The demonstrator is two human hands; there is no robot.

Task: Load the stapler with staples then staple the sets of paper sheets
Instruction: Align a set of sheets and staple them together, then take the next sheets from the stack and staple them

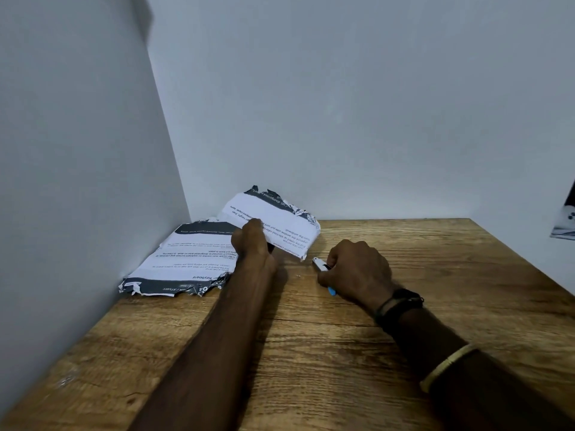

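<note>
My left hand (251, 241) grips a set of torn printed paper sheets (280, 219) and holds it lifted and tilted above the wooden table (342, 353), near the back wall. Another set of printed sheets (183, 259) lies flat on the table in the left corner. My right hand (357, 269) rests on the table, closed around a small white and blue stapler (320, 264). Its white nose sticks out toward the lifted sheets, just short of their lower corner. Most of the stapler is hidden under my fingers.
White walls close the table in on the left and at the back. A tiny speck, perhaps a staple (298, 276), lies on the wood between my hands. A dark and white object (566, 219) shows at the right edge.
</note>
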